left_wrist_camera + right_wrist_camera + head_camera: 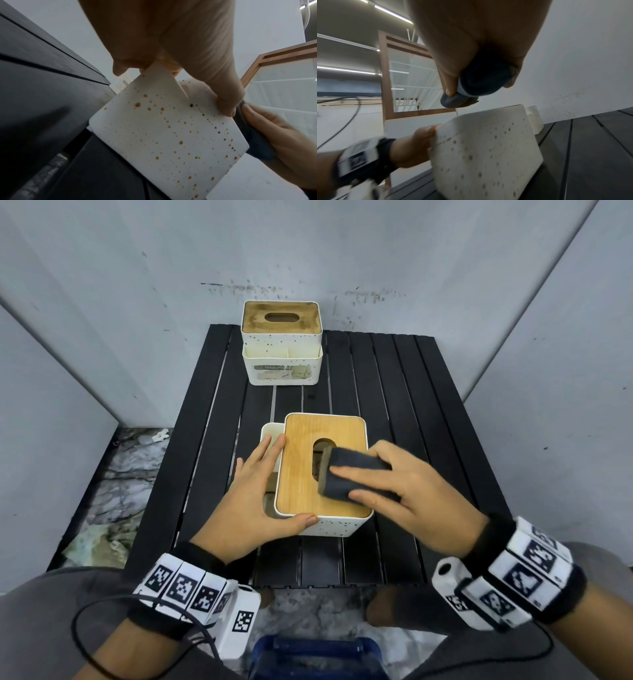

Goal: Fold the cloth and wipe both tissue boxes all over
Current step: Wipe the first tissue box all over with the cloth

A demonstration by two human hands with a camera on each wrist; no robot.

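The near tissue box (318, 474) is white and speckled, with a clean wooden lid, and stands mid-table. My left hand (260, 491) holds its front left corner, thumb on the front face (171, 135) and fingers along the side compartment. My right hand (394, 484) grips the folded dark cloth (356, 474) and presses it on the lid beside the slot. In the right wrist view the cloth (479, 81) sits pinched between thumb and fingers above the box (488, 148). The far tissue box (281, 344) has a stained lid and stands at the table's back edge.
The black slatted table (428, 412) stands in a corner of grey walls (102, 302). Marble floor (126, 474) shows at the left. A blue object (315, 655) lies below the table's front edge, between my knees.
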